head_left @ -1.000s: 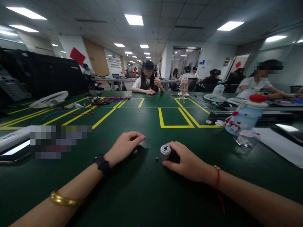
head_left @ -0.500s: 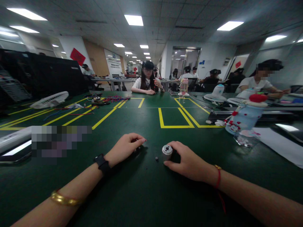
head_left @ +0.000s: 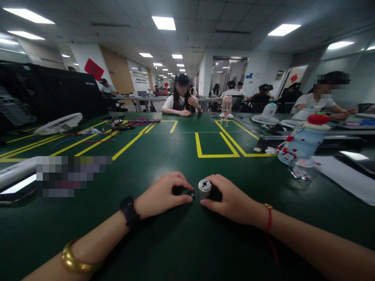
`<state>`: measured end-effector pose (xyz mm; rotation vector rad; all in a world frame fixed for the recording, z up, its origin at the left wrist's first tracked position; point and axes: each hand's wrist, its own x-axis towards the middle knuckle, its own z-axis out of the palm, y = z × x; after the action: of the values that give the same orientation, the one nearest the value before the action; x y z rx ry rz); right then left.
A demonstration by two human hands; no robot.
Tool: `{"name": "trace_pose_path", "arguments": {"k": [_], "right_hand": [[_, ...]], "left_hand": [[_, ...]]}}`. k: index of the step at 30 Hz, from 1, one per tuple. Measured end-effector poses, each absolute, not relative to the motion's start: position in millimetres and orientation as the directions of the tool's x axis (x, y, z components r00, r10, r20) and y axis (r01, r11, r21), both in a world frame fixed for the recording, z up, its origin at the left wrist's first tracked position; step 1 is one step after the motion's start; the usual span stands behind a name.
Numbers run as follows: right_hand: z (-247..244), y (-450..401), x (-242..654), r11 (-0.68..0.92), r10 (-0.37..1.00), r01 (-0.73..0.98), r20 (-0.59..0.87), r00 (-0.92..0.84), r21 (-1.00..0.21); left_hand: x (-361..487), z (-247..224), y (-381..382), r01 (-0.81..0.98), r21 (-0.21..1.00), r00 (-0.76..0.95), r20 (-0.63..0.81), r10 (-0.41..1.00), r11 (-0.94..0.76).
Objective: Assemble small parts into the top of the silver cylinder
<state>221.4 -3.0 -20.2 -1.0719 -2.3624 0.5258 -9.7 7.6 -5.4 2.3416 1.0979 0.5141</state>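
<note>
A silver metal cylinder with dark holes in its top stands upright on the green table. My right hand is wrapped round it from the right, thumb at the front. Just left of the cylinder lies a tiny dark ring-shaped part. My left hand is beside this part, thumb and forefinger apart, with their tips on either side of it. Whether the fingertips touch the small part is hard to tell.
To the right stand a light blue bottle with a red top and a white sheet. Wires and a white fan lie at the left. A person sits across the table.
My left hand has moved right and slightly down to the tiny part, and its thumb and forefinger have spread apart. The right hand still holds the cylinder.
</note>
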Motion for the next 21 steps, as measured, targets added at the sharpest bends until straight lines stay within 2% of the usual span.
{"name": "trace_pose_path", "arguments": {"k": [7,14,21], "right_hand": [[-21.3,-2.9,221.8,0.639,0.758,0.580,0.286,-0.586,-0.505],[-20.2,-4.7,221.3,0.660,0.740,0.573,0.289,-0.608,-0.486],[-20.9,-4.6,219.0,0.675,0.725,0.566,0.287,-0.626,-0.473]], "left_hand": [[-1.3,-3.5,3.4,0.566,0.577,0.625,0.166,0.763,-0.589],[0.0,10.2,1.1,0.558,0.652,0.399,0.332,0.855,-0.514],[14.2,12.1,-7.8,0.500,0.651,0.446,0.372,0.814,-0.571]]}}
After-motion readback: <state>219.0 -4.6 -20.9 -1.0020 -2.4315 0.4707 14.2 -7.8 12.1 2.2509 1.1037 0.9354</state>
